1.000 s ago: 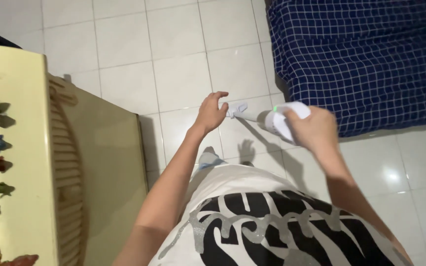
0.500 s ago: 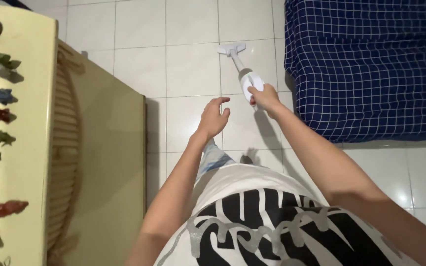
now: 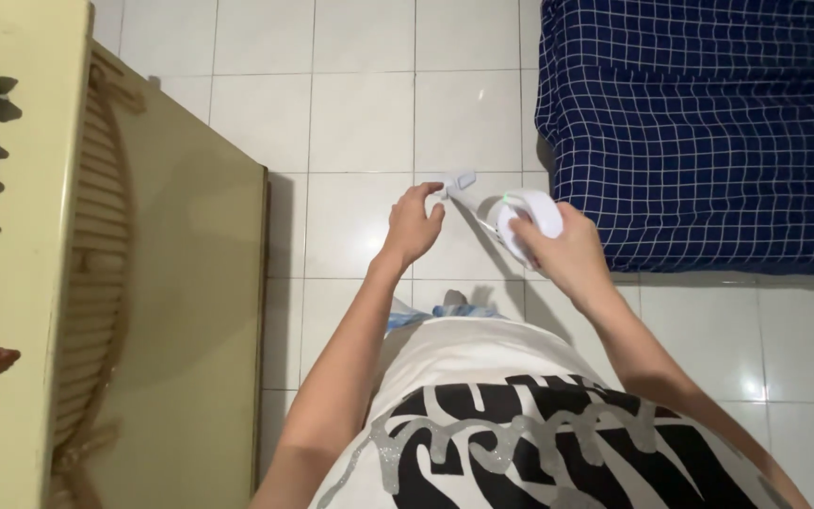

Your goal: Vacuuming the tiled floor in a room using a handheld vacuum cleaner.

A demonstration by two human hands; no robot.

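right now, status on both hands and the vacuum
Right hand gripping white handheld vacuum, nozzle down on tiled floor. Left hand open, empty, beside the nozzle. Blue checked bedcover close on the right.

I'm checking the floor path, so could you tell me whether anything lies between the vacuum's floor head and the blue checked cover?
Nothing visible does. The right hand holds the white stick vacuum; its floor head sits on bare white tiles beside the blue checked cover.

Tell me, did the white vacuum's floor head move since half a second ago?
Yes. The vacuum head has come back toward the person, away from the far end of the blue checked bed cover. The right hand holds the vacuum body.
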